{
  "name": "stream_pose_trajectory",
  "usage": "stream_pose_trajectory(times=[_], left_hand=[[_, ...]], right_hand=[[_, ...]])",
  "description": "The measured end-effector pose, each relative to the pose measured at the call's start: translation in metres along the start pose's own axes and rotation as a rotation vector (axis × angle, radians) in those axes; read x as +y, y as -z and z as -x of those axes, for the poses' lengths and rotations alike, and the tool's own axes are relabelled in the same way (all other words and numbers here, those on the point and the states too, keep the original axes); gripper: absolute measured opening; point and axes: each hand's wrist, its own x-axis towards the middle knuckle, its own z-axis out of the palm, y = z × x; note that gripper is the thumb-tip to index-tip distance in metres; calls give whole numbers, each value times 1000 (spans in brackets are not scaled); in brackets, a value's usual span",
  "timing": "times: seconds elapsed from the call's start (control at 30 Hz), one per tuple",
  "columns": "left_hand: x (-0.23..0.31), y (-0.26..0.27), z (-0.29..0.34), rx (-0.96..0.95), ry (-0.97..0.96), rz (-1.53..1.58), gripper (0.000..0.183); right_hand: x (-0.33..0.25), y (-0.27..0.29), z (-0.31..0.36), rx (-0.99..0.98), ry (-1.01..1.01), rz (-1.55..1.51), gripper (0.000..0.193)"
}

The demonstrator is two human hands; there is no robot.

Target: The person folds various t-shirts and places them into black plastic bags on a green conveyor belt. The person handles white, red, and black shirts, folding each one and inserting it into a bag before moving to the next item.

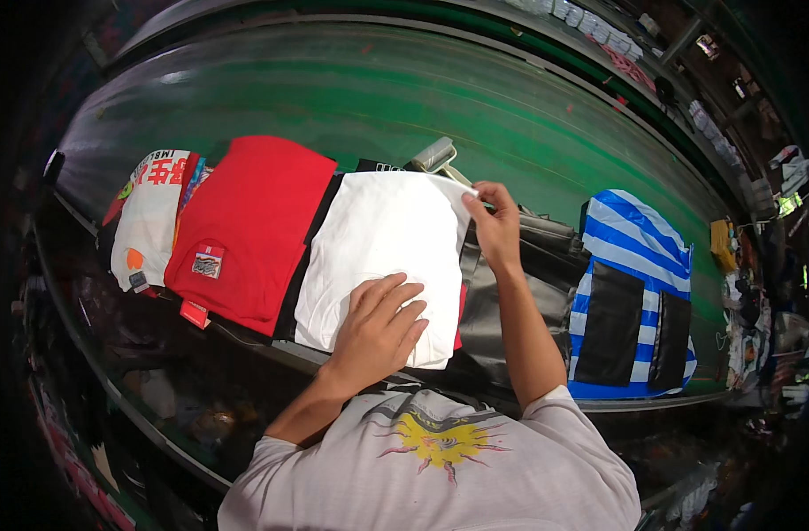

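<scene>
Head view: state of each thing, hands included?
White garment: folded, upper right corner pinched
Left hand: fingers apart, resting on white garment
Right hand: closed on that corner
Red shirt: folded, label showing
Printed shirt: folded, left of red shirt
Roller: lying beyond white garment
Striped bundle: lying at right, untouched
</scene>
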Motion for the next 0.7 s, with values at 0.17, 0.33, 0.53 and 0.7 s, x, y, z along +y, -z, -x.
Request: stream_pose_trajectory(times=[0.17,0.33,0.53,0.7], left_hand=[[1,-1,0,15,-13,20,21],[2,-3,0,70,-3,72,18],[9,0,-6,167,21,185,18],[16,16,3,313,212,178,15]], right_hand=[[-42,-8,17,-49,-542,-638,35],[-71,-12,72,-241,-283,-403,104],[-68,-6,122,-344,-212,-98,85],[-108,40,133,-210,-174,-204,97]])
